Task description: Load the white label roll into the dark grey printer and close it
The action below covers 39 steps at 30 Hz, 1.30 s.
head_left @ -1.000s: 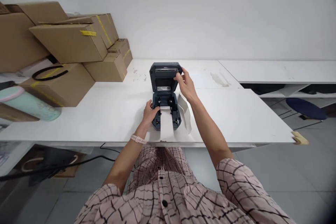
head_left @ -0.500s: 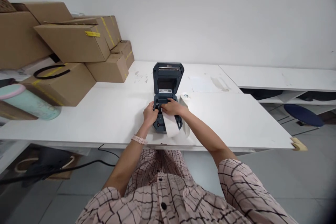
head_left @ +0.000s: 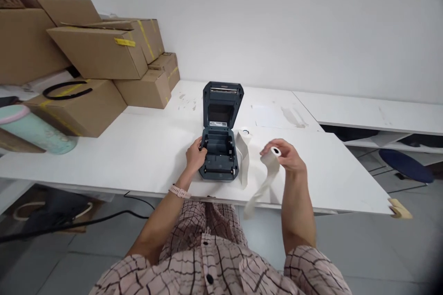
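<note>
While right hand (head_left: 291,157) holds roll (head_left: 271,162), second roll (head_left: 243,139) beside printer (head_left: 218,163), boxes (head_left: 100,57)

1 dark blue-grey printer (head_left: 218,162) is standing on the counter (head_left: 155,147). Its lid (head_left: 223,101) is leaning open at the back, and the inner face is showing 1 pale sticker and 1 shiny bar. At right of the printer, 1 white paper roll (head_left: 273,156) is hanging raised in the right fingers (head_left: 282,143), showing its round core hole; its loose strip is trailing down leftward, with the end blurring. Just beside the printer, 1 second white roll (head_left: 245,133) is resting, and its strip is running forward in folds.
</note>
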Each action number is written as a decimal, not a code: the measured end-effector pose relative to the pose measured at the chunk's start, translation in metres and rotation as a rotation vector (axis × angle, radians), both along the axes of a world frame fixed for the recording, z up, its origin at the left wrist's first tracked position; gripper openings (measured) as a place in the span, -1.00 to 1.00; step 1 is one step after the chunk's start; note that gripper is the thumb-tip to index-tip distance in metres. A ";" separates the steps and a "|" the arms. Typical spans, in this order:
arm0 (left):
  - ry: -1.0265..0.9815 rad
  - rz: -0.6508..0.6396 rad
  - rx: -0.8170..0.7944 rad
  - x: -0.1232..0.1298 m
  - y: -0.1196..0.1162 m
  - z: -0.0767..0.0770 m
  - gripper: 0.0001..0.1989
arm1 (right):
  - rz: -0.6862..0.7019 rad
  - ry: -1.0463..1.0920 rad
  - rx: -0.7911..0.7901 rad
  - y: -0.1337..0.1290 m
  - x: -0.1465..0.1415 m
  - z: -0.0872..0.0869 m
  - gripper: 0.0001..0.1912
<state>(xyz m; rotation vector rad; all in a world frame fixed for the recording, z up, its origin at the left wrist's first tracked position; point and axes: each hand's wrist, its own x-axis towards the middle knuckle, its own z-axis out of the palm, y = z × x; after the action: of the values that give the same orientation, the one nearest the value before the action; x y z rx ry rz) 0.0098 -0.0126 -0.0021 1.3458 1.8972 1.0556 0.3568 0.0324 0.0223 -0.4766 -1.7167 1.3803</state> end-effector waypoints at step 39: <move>-0.059 0.054 0.012 0.001 -0.003 -0.002 -0.30 | 0.258 -0.499 0.028 0.090 -0.074 0.035 -0.19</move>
<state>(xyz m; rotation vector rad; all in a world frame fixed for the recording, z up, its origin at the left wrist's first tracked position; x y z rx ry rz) 0.0109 -0.0152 -0.0038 1.2627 1.8963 1.1221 0.2833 0.1225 0.0571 -0.6411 -2.2623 1.4994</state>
